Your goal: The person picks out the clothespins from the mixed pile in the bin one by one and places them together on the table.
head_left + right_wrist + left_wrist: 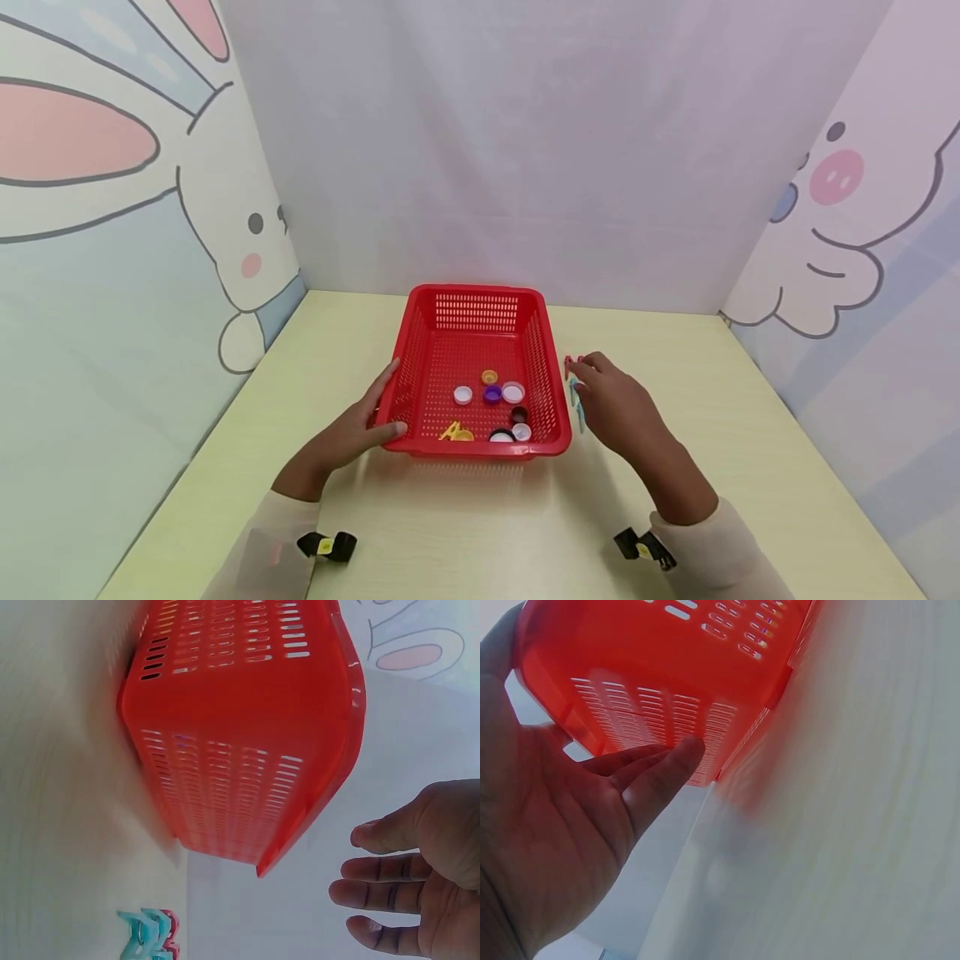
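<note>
A red plastic basket (477, 290) with slotted walls stands on the table. My left hand (347, 432) grips its left rim at the near corner, thumb over the edge and the other fingers (664, 769) along the outer wall. To the right of the basket, my right hand (618, 407) hovers above a short row of clothespins, its fingers parted and holding nothing in the right wrist view. Turquoise clothespins (142, 930) and a pinkish-red clothespin (567, 367) lie there on the table, partly covered by that hand in the head view.
Inside the basket are several bottle caps, among them a purple cap (492, 394), a white cap (462, 395) and an orange cap (489, 377), plus a yellow clothespin (450, 430). Walls with cartoon animals border the pale table (675, 367) at left and right.
</note>
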The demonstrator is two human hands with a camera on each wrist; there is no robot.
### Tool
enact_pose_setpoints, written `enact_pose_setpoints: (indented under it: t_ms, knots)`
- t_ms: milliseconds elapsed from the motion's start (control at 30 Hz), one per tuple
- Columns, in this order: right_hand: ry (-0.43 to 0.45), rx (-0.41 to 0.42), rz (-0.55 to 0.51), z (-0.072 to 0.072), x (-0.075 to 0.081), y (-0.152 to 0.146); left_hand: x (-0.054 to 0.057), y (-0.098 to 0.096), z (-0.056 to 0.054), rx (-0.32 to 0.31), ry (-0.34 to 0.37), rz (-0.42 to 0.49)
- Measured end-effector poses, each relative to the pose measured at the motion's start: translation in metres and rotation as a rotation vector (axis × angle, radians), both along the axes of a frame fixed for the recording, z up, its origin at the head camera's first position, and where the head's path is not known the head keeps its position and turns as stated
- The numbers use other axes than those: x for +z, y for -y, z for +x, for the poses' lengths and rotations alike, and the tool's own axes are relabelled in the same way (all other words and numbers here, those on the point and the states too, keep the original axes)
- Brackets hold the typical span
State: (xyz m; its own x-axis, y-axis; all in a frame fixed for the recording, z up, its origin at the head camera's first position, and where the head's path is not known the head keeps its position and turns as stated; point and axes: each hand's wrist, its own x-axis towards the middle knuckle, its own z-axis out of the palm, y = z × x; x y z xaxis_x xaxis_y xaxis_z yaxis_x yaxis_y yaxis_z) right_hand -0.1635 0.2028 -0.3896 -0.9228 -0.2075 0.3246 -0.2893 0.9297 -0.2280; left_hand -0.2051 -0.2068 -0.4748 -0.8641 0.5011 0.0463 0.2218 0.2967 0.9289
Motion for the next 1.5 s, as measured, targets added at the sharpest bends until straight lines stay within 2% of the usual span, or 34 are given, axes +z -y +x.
enact_pose_setpoints:
  t_ms: [233, 467, 667, 967, 1333, 1500]
  knots:
    - [0.028, 0.004, -0.005, 0.003, 0.008, 0.015, -0.002, 0.0, 0.0, -0.003, 0.006, -0.01]
    - [0.139, 0.018, -0.02, 0.0, 0.018, 0.042, -0.004, 0.001, -0.002, 0.002, 0.006, -0.01]
    - [0.161, 0.082, 0.021, -0.002, 0.022, 0.072, -0.003, 0.003, -0.002, 0.011, -0.005, -0.024]
    - [0.257, 0.169, 0.061, -0.01, 0.016, 0.106, 0.001, 0.001, -0.002, 0.012, -0.001, -0.036]
    - [0.366, 0.177, 0.016, -0.019, 0.012, 0.125, -0.001, 0.002, -0.005, -0.009, -0.013, -0.025]
    - [0.459, 0.176, -0.018, -0.02, 0.01, 0.135, -0.003, 0.003, -0.005, -0.007, -0.017, -0.031]
